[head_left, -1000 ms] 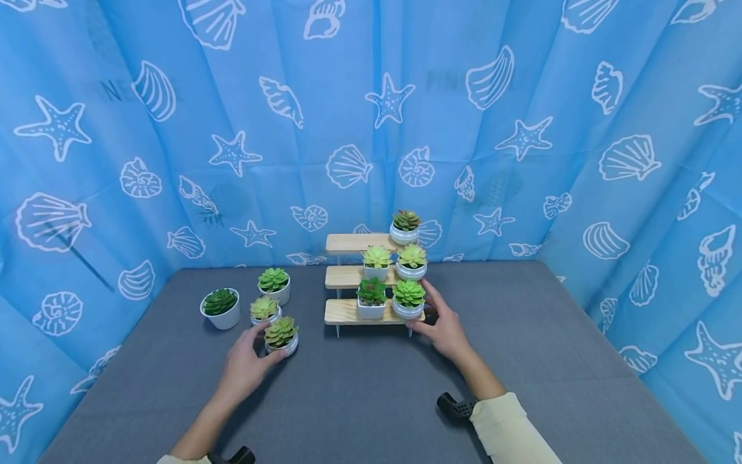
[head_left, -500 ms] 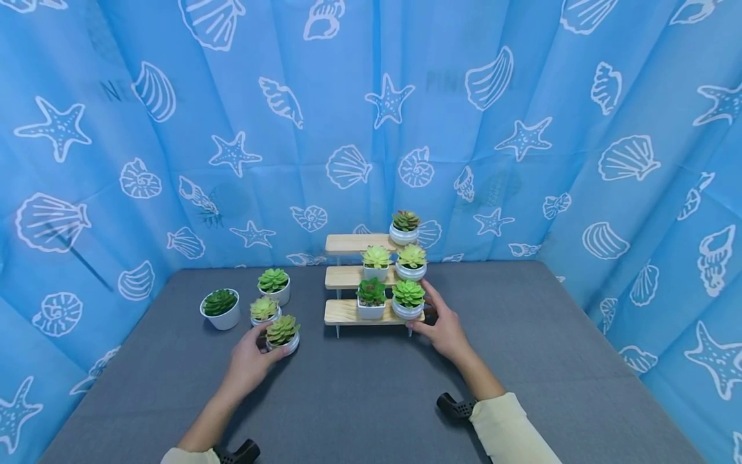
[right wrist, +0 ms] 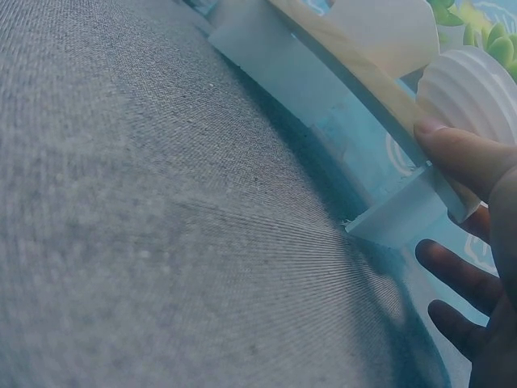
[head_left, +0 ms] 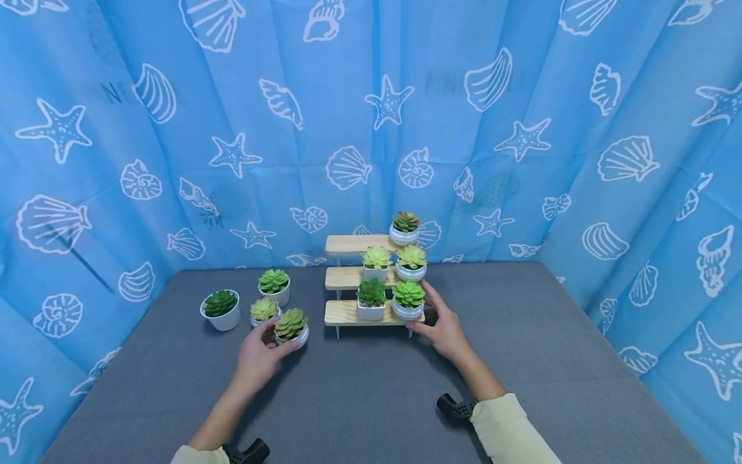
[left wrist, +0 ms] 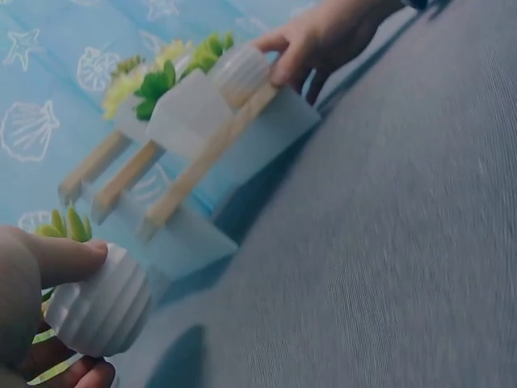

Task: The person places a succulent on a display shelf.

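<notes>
My left hand [head_left: 259, 356] pinches a white ribbed pot with a yellow-green succulent [head_left: 291, 325] between thumb and fingers. In the left wrist view the ribbed pot [left wrist: 103, 303] is tilted, with a shadow on the cloth below it. My right hand [head_left: 445, 327] is at the right end of a three-tier wooden display stand [head_left: 341, 312], its thumb [right wrist: 460, 153] on the lowest board beside a ribbed pot [right wrist: 472, 93] and a finger behind the board's end. That pot's bright green succulent [head_left: 408, 294] stands on the bottom tier next to a square-potted succulent [head_left: 371, 299].
Two potted succulents stand on the middle tier [head_left: 342, 277] and one on the top tier [head_left: 353, 243]. Left on the grey cloth are a dark green succulent [head_left: 221, 309], a light green one [head_left: 274, 287] and a pale one [head_left: 265, 310]. A blue shell-print curtain [head_left: 348, 129] hangs behind.
My left hand has moved slightly right and up with the succulent, away from the pale one beside it. My right hand and the stand have stayed in place.
</notes>
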Available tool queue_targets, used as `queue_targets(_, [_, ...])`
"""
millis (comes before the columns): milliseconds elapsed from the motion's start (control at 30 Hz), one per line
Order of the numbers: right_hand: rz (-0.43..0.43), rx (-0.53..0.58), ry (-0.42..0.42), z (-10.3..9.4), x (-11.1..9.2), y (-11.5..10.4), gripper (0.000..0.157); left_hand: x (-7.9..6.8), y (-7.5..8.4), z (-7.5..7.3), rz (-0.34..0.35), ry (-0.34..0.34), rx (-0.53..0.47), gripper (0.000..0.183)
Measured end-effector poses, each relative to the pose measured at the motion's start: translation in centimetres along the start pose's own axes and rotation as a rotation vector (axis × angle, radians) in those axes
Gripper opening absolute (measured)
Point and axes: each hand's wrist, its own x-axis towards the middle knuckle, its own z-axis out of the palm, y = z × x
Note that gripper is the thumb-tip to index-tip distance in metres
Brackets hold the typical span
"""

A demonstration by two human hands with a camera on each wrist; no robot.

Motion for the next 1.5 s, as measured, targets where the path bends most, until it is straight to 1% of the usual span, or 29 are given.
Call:
queue_targets(267, [-0.014, -0.016, 0.009, 0.0, 0.0, 0.1, 0.096, -0.3, 2.3, 1.4, 0.067, 0.029, -0.105, 0.067])
queue_targets(433, [-0.028, -0.037, 0.018, 0.0, 0.0, 0.1, 0.096, -0.2, 3.0, 2.6, 0.108, 0.033, -0.154, 0.064])
queue_targets(633, [-0.019, -0.043, 0.012, 0.0, 0.0, 0.1, 0.096, 0.2, 3.7, 3.6, 0.141, 0.068, -0.181, 0.062])
queue_targets(767, [-0.021, -0.039, 0.009, 0.0, 0.0, 0.1, 0.096, 0.5, 4.0, 3.9, 0.159, 0.088, -0.199, 0.06])
queue_targets(1133, [-0.028, -0.024, 0.013, 0.0, 0.0, 0.2, 0.095, 0.6, 4.3, 4.4, 0.191, 0.103, -0.21, 0.06])
queue_targets(1233, [-0.028, -0.024, 0.013, 0.0, 0.0, 0.2, 0.095, 0.8, 4.3, 4.7, 0.199, 0.101, -0.216, 0.061])
queue_targets(1333, [-0.024, -0.027, 0.01, 0.0, 0.0, 0.2, 0.095, 1.0, 4.4, 5.1, 0.192, 0.089, -0.215, 0.061])
queue_targets(1500, [-0.02, -0.027, 0.008, 0.0, 0.0, 0.2, 0.095, 1.4, 4.7, 5.8, 0.2, 0.079, -0.18, 0.06])
